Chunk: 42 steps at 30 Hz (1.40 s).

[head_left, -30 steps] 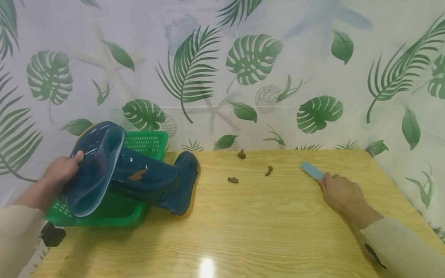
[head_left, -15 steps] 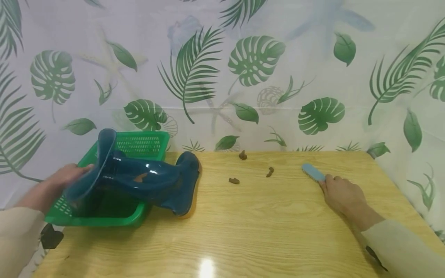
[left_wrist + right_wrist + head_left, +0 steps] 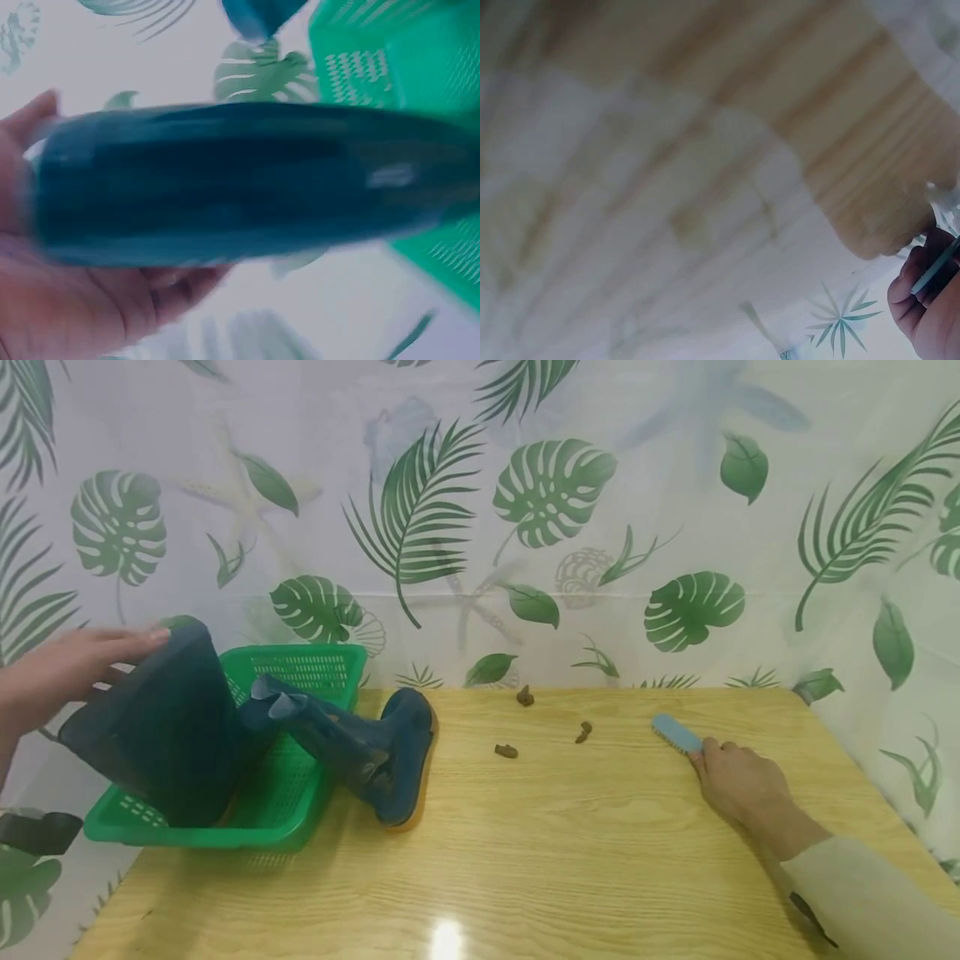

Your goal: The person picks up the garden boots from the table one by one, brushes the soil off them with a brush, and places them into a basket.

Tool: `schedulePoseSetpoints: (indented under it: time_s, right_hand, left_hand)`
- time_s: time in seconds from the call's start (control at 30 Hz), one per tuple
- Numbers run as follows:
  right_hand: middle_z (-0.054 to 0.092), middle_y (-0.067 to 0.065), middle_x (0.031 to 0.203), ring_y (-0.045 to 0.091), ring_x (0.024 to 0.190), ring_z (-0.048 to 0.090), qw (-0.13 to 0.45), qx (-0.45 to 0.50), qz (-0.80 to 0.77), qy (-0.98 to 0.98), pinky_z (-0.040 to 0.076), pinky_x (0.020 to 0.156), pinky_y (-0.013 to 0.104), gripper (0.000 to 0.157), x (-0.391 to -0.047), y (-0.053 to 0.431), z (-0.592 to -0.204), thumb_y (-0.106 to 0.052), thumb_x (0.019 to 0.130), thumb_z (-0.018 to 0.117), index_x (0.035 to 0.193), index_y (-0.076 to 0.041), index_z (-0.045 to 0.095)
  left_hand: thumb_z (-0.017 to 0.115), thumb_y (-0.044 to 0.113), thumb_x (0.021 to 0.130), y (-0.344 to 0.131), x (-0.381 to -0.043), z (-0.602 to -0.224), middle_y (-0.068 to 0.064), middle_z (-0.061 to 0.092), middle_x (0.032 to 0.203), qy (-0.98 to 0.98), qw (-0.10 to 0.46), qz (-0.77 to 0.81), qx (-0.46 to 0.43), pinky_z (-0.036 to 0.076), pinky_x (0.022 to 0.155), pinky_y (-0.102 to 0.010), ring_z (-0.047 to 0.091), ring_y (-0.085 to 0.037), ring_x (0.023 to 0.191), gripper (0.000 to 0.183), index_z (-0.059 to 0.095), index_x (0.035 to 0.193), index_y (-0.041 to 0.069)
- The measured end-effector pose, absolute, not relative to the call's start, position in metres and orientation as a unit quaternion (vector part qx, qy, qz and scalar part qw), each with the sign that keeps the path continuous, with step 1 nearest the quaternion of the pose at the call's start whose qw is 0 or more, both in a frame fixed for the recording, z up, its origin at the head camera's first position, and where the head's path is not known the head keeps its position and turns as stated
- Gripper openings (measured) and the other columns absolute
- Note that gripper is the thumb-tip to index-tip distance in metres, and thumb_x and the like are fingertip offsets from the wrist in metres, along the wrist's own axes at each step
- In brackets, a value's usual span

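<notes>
My left hand [image 3: 82, 664] is at the upper end of a dark blue rubber boot [image 3: 161, 727], which leans in a green plastic basket [image 3: 262, 837]. In the blurred left wrist view, thumb and fingers lie on opposite sides of the boot [image 3: 225, 184]. A second blue rubber boot [image 3: 352, 752] lies over the basket's right rim, its tan-edged sole turned right. On the right, my right hand [image 3: 742, 781] grips the handle of a light blue brush [image 3: 677, 733], bristles facing the table. The right wrist view shows only part of that hand [image 3: 937, 315] around the handle.
Several small brown lumps, among them a brown lump [image 3: 506, 750], lie mid-table. The wood-grain table [image 3: 570, 860] meets a leaf-patterned sheet [image 3: 450, 527] behind it. The basket stands at the table's left edge.
The left hand has moved left and up, swinging the first boot away from the second into a leaning position in the basket. The right hand and brush have stayed put.
</notes>
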State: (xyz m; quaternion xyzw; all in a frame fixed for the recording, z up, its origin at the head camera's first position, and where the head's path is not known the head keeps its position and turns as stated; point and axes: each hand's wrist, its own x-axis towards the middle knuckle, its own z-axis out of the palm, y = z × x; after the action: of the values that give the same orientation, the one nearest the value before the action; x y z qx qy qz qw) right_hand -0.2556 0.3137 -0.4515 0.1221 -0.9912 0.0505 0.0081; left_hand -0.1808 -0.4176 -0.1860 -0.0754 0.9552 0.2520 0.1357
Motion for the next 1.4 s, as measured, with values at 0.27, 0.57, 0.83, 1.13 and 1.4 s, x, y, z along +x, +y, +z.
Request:
schedulePoseSetpoints:
  time_s: [0.27, 0.57, 0.83, 1.13, 1.4]
  right_hand:
    - [0.058, 0.019, 0.080, 0.040, 0.068, 0.061, 0.008, 0.118, 0.051, -0.992, 0.046, 0.053, 0.051, 0.040, -0.258, 0.314, -0.450, -0.030, 0.108, 0.035, 0.094, 0.002, 0.051]
    - [0.059, 0.020, 0.081, 0.041, 0.070, 0.062, 0.007, 0.119, 0.054, -0.991, 0.047, 0.053, 0.051, 0.038, -0.256, 0.312, -0.450, -0.029, 0.108, 0.036, 0.095, 0.003, 0.052]
    - [0.058, 0.017, 0.078, 0.036, 0.066, 0.061, 0.006, 0.121, 0.053, -0.991, 0.046, 0.051, 0.048, 0.039, -0.253, 0.309, -0.452, -0.030, 0.109, 0.034, 0.094, 0.002, 0.051]
    - [0.057, 0.016, 0.076, 0.035, 0.064, 0.060, 0.019, 0.128, 0.047, -0.990, 0.045, 0.050, 0.047, 0.037, -0.249, 0.312, -0.453, -0.028, 0.108, 0.037, 0.092, 0.002, 0.051]
    - [0.058, 0.019, 0.081, 0.041, 0.070, 0.062, 0.011, 0.113, 0.052, -0.992, 0.046, 0.052, 0.050, 0.040, -0.244, 0.313, -0.453, -0.030, 0.109, 0.034, 0.096, 0.003, 0.051]
  left_hand:
    - [0.070, 0.011, 0.085, -0.402, -0.166, -0.173, -0.046, 0.049, 0.113, 0.996, -0.074, -0.007, -0.053, 0.042, 0.085, -0.068, 0.050, -0.059, 0.099, 0.057, 0.043, 0.122, -0.023]
    - [0.050, 0.031, 0.102, -0.384, -0.167, -0.184, -0.040, 0.059, 0.107, 0.993, -0.106, 0.034, -0.028, 0.045, 0.078, -0.066, 0.056, -0.053, 0.093, 0.050, 0.057, 0.113, -0.018]
    - [0.037, 0.048, 0.105, -0.365, -0.173, -0.195, -0.029, 0.066, 0.095, 0.995, -0.062, 0.072, 0.010, 0.048, 0.071, -0.058, 0.062, -0.039, 0.080, 0.067, 0.061, 0.116, -0.013]
    - [0.026, 0.049, 0.107, -0.341, -0.180, -0.212, -0.004, 0.042, 0.065, 0.995, -0.024, 0.089, 0.034, 0.032, 0.055, -0.035, 0.042, -0.021, 0.059, 0.058, 0.049, 0.074, 0.008]
    - [0.017, 0.057, 0.106, -0.328, -0.187, -0.234, -0.002, 0.051, 0.058, 0.989, 0.013, 0.145, 0.029, 0.036, 0.058, -0.036, 0.047, -0.020, 0.055, 0.073, 0.053, 0.062, 0.010]
